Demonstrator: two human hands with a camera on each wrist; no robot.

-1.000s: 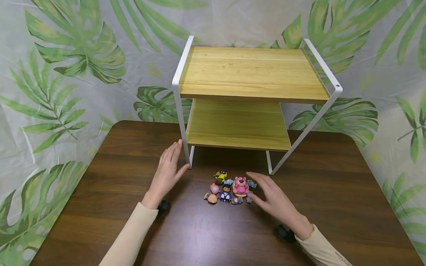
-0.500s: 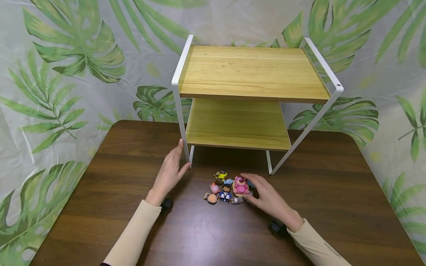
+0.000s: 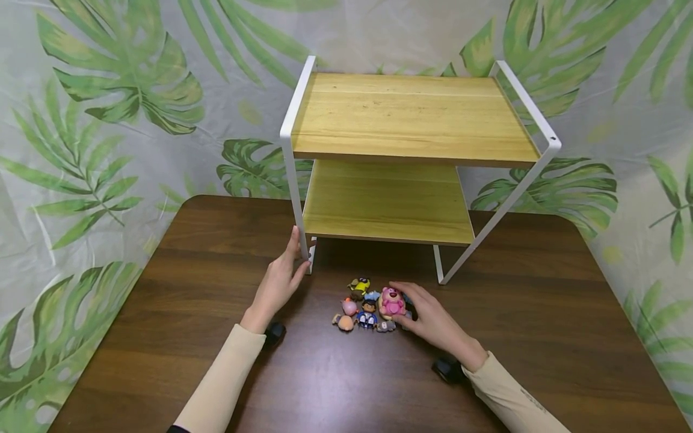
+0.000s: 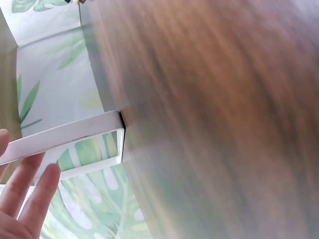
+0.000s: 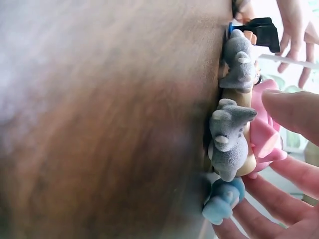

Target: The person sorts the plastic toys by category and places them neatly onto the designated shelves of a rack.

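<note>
In the head view my left hand (image 3: 276,282) holds the left front leg of a two-tier shelf (image 3: 387,198), thumb in front and fingers reaching behind it. The left wrist view shows fingers (image 4: 37,199) at the white leg (image 4: 75,132). My right hand (image 3: 435,322) pinches a pink bear figure (image 3: 392,300) on a beige base, thumb on the near side, fingers on the far side. In the right wrist view, small grey figures (image 5: 229,139) and a pale blue figure (image 5: 224,199) lie close by the bear (image 5: 264,124).
Left of the bear lie several small figures: a boy in blue (image 3: 367,314), a pink round one (image 3: 349,308), a peach-toned one (image 3: 344,323) and a yellow one (image 3: 360,285). They rest on a dark wooden table (image 3: 335,385) before the shelf. A leaf-print cloth (image 3: 135,78) hangs behind.
My right hand has moved left and closed in around the pink bear. My left hand has shifted slightly right, its fingers now reaching behind the shelf leg. The figures have stayed in place.
</note>
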